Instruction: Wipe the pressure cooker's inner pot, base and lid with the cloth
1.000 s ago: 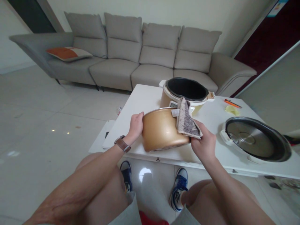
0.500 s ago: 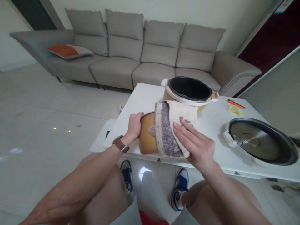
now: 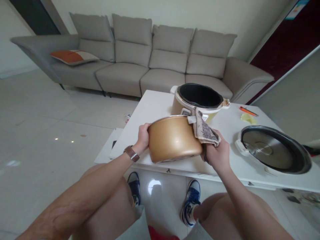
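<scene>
surface (image 3: 157, 103): open cooker (image 3: 176, 106), sofa (image 3: 125, 74) behind
gold pot (image 3: 173, 138): tilted over the near edge
left hand (image 3: 143, 137): clasping your pot's side
right hand (image 3: 218, 151): pinching the cloth (image 3: 203, 129) against its other side
step: apparently wiping; your next stroke needs a steady left hold

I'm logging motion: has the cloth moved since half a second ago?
Yes, rightward, judged against the cooker base. The cloth lay across the front of the gold pot; now it is bunched at the pot's right side, held by the right hand.
</scene>
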A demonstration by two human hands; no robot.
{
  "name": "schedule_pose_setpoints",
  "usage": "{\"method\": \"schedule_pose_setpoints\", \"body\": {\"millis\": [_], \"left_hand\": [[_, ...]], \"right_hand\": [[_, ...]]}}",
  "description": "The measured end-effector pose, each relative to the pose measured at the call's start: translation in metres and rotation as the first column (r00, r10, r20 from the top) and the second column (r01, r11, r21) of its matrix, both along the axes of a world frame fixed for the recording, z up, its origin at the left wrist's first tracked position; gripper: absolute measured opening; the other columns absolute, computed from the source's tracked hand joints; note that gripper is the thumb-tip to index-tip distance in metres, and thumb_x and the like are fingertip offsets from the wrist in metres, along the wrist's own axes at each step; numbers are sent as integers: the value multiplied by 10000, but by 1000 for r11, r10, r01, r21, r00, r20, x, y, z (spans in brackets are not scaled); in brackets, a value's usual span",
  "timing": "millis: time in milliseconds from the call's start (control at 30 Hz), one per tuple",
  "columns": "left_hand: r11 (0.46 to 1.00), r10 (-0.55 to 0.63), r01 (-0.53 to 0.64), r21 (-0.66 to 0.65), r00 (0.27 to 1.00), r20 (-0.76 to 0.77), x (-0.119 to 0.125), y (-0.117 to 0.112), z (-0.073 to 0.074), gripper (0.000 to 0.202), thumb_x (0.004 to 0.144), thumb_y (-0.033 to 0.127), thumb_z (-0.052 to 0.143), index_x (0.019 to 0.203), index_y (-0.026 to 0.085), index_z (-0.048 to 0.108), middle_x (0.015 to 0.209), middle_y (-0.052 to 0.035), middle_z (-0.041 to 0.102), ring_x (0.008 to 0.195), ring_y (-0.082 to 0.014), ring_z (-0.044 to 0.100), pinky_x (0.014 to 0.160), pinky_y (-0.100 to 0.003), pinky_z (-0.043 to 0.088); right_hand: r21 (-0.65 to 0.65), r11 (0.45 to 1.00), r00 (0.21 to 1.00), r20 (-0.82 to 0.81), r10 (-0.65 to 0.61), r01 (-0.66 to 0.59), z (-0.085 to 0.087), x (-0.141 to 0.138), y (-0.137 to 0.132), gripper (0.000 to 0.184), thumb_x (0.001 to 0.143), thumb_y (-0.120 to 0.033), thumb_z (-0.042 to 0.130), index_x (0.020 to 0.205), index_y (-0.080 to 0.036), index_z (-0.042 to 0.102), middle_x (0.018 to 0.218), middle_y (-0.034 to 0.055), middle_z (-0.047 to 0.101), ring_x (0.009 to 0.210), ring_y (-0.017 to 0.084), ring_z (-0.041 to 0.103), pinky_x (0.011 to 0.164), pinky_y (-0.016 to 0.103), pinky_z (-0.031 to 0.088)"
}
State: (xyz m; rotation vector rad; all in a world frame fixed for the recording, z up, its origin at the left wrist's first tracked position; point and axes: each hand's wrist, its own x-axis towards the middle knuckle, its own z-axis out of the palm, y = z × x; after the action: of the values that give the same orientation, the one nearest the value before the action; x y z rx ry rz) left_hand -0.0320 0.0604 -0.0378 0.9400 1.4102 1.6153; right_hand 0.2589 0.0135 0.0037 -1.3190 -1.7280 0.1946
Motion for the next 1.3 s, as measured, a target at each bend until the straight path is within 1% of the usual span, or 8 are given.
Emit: {"method": "schedule_pose_setpoints", "body": {"millis": [233, 433, 667, 767, 933, 1067, 1167, 1300], "left_hand": [[1000, -9, 12, 25, 992, -127, 2, -2, 15, 336, 788, 359, 539, 511, 233, 395, 549, 32, 349, 596, -139, 335, 560, -296, 275], [999, -33, 37, 17, 980, -198, 2, -5, 31, 445, 841, 340, 570, 467, 235, 353, 504, 41, 269, 542, -122, 270, 528, -308, 197], [999, -38, 34, -25, 985, -170, 2, -6, 34, 435, 879, 249, 571, 473, 218, 417, 519, 38, 354, 558, -130, 306, 535, -301, 255], [999, -43, 42, -8, 985, -167, 0, -4, 31, 428, 877, 245, 592, 472, 215, 457, 529, 35, 386, 577, -137, 340, 559, -292, 313], [999, -5, 14, 50, 986, -169, -5, 2, 20, 364, 858, 283, 601, 512, 218, 510, 551, 33, 435, 615, -152, 386, 586, -295, 341], [999, 5, 3, 49, 987, -160, -9, 0, 12, 367, 844, 316, 573, 504, 227, 468, 549, 28, 400, 618, -152, 369, 579, -304, 318], [998, 31, -26, 50, 994, -107, -9, -3, 3, 366, 849, 360, 563, 526, 231, 448, 566, 28, 411, 640, -154, 400, 618, -297, 355], [997, 72, -71, 15, 997, -39, -3, -4, -9, 376, 887, 422, 552, 577, 227, 466, 607, 25, 475, 688, -160, 459, 669, -286, 401]], "right_hand": [[-17, 999, 999, -3, -35, 34, -2, -4, -6, 437, 841, -187, 544, 1246, -213, 707, 1045, 62, 815, 920, 273, 774, 770, 354, 600], [129, 992, 986, 167, -30, 8, 4, -16, -10, 574, 804, -134, 551, 1353, -237, 684, 1254, 72, 781, 1103, 284, 770, 904, 376, 627], [246, 855, 812, 508, 288, -457, 33, -30, -32, 566, 938, -124, 572, 1466, -326, 603, 1435, -3, 679, 1410, 258, 583, 1119, 446, 570], [251, 825, 801, 491, 343, -507, 33, -28, -32, 525, 966, -164, 591, 1467, -325, 595, 1455, 6, 666, 1426, 261, 567, 1126, 477, 565], [261, 898, 922, 259, 288, -354, 17, -16, -21, 560, 900, -131, 593, 1446, -255, 608, 1426, 69, 692, 1343, 268, 647, 1124, 436, 554], [45, 995, 994, 61, 88, -90, 4, -8, -13, 492, 838, -157, 567, 1311, -234, 680, 1181, 68, 797, 1046, 265, 773, 896, 373, 617], [-88, 996, 997, -79, -20, 13, -1, -6, -6, 331, 873, -224, 563, 1164, -199, 718, 945, 49, 807, 825, 241, 749, 742, 332, 580], [-103, 994, 985, -163, -52, 35, -2, -5, -1, 254, 869, -258, 582, 1057, -176, 732, 941, 64, 801, 852, 239, 716, 770, 324, 545]]}}
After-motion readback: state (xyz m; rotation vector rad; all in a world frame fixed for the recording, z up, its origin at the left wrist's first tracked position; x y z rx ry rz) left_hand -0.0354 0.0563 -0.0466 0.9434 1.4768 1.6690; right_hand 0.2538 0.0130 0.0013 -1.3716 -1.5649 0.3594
